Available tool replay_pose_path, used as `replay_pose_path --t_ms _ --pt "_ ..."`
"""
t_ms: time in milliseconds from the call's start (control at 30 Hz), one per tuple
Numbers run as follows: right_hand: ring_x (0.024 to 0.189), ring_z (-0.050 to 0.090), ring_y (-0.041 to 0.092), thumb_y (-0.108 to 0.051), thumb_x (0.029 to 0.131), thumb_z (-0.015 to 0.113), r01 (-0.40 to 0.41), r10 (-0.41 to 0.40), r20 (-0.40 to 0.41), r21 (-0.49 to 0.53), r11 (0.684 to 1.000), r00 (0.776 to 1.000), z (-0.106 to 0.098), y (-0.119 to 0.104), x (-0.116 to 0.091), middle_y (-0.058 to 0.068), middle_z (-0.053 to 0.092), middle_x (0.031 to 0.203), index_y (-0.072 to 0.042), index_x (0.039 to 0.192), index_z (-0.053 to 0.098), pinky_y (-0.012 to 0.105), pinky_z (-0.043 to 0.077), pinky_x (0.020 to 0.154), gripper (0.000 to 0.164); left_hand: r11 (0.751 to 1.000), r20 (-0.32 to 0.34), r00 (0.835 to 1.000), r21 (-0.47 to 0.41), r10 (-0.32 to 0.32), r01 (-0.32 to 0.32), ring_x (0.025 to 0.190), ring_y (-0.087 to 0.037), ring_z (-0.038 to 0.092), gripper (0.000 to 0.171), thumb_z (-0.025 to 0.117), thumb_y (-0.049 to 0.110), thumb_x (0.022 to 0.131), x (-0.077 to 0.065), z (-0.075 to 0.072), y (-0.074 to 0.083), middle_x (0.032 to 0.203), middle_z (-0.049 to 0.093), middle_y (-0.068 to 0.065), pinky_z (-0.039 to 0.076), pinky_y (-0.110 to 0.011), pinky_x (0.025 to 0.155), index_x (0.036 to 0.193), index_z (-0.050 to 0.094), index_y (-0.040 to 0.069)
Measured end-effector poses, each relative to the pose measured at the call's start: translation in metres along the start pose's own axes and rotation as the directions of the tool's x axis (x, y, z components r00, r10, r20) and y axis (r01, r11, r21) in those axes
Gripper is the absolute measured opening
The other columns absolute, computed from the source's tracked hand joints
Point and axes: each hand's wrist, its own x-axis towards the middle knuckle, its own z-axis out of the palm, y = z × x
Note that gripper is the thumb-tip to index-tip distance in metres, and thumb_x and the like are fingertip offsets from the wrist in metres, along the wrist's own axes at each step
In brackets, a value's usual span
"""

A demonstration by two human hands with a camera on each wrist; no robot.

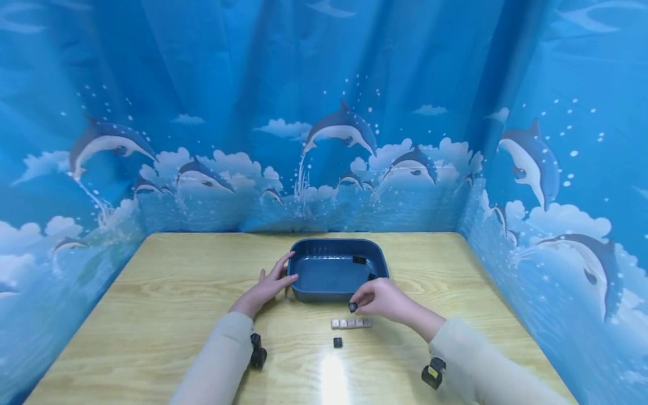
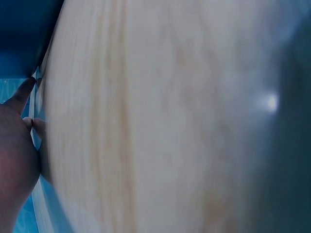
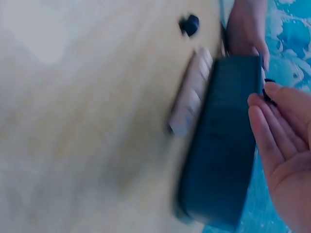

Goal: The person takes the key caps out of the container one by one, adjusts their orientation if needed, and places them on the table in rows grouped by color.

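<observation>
A dark blue rectangular basin stands on the table. My left hand is at its left end, thumb and index finger extended onto the rim; the left wrist view shows these fingers at the far left edge. Between thumb and fingertips, my right hand pinches a small black cube just in front of the basin's near right wall. The same cube is partly covered by fingers in the right wrist view. Inside the basin lie black pieces, one partly hidden behind the right hand.
In front of the basin, several small whitish cubes form a straight row. Nearer to me lies another black cube. A blue dolphin-print curtain hangs around the back and sides of the wood-grain table.
</observation>
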Motion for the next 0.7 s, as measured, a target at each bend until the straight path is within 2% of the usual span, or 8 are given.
replay_pose_path --t_ms 233,467,700 --pt "0.071 0.058 0.008 -0.001 0.074 0.082 0.052 -0.053 -0.069 -0.017 0.999 0.996 0.030 0.003 -0.013 -0.006 0.063 0.080 -0.009 0.087 0.076 0.022 0.054 0.062 0.017 1.000 0.008 1.000 0.001 0.018 -0.018 0.144 -0.036 0.022 0.069 0.054 0.036 0.100 -0.001 0.001 0.000 0.151 0.037 -0.021 -0.028 -0.052 0.107 0.157 0.015 0.030" --pt "0.067 0.054 0.008 0.001 0.071 0.081 0.019 -0.021 -0.101 -0.017 1.000 0.995 0.046 0.003 -0.022 -0.005 0.061 0.076 -0.007 0.086 0.074 0.022 0.050 0.058 0.018 1.000 0.010 1.000 -0.001 0.000 0.000 0.145 -0.038 0.017 0.070 0.054 0.037 0.100 -0.002 0.000 0.002 0.151 0.036 -0.021 -0.029 -0.052 0.107 0.157 0.014 0.032" --pt "0.067 0.056 0.008 0.004 0.070 0.079 -0.017 0.016 -0.085 -0.005 1.000 0.996 0.058 0.004 -0.029 -0.004 0.062 0.076 -0.006 0.085 0.073 0.021 0.053 0.060 0.019 1.000 0.016 1.000 -0.014 0.006 -0.005 0.145 -0.037 0.018 0.070 0.055 0.036 0.100 -0.002 0.000 0.001 0.150 0.038 -0.020 -0.029 -0.052 0.107 0.157 0.015 0.033"
